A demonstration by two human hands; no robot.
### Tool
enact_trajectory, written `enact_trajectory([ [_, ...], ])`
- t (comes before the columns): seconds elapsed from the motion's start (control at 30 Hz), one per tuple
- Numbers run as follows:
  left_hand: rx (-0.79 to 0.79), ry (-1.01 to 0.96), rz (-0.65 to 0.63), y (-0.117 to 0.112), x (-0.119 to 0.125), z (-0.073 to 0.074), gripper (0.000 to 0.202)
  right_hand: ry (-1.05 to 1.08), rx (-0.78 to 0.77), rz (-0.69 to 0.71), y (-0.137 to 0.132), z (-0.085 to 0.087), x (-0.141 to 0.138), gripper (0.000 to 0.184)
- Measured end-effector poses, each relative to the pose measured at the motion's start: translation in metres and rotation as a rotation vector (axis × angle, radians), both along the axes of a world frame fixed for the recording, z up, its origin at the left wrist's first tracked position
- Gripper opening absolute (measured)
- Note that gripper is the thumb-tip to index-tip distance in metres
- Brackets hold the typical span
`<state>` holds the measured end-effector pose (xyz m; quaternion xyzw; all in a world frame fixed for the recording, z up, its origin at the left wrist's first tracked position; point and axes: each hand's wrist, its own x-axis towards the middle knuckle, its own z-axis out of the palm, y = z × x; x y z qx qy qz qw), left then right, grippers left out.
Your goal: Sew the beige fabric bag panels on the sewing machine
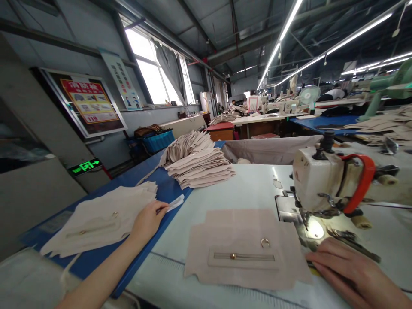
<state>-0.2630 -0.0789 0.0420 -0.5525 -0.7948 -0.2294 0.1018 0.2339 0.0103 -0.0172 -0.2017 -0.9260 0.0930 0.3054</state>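
Observation:
My left hand is closed, its fingertips pinching a small white strip at the edge of the blue surface. Under and beside that hand lies a stack of beige fabric panels; the top one has a zipper and a metal ring. In front of me, a beige fabric panel lies flat on the pale table, with a zipper and a gold D-shaped ring. My right hand has its fingers together at the panel's right edge, below the sewing machine. Something yellow shows under it, mostly hidden.
Bundled beige fabric pieces are piled at the far side of the blue surface. A ruler scale runs along the table's near edge. An orange guard is on the machine. Behind stand more workstations, a green fan and people.

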Motion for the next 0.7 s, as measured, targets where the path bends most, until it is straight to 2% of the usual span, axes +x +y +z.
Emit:
enact_trajectory([
  [0.3, 0.166, 0.101, -0.025, -0.008, 0.008, 0.004, 0.044, -0.002, -0.025, 0.006, 0.0, -0.001, -0.001, 0.025],
  [0.4, 0.27, 0.182, -0.132, -0.009, 0.027, 0.003, 0.041, -0.019, -0.075, -0.016, -0.002, 0.004, -0.004, 0.02],
  [0.5, 0.391, 0.301, -0.419, -0.002, 0.076, -0.002, 0.029, -0.038, -0.113, -0.035, -0.006, 0.012, -0.008, 0.026],
  [0.6, 0.392, 0.312, -0.708, 0.007, 0.147, -0.007, 0.022, -0.012, -0.13, -0.043, -0.007, 0.018, -0.01, 0.029],
  [0.7, 0.371, 0.28, -0.905, 0.015, 0.217, -0.008, 0.026, 0.061, -0.215, -0.047, -0.006, 0.021, -0.011, 0.033],
])
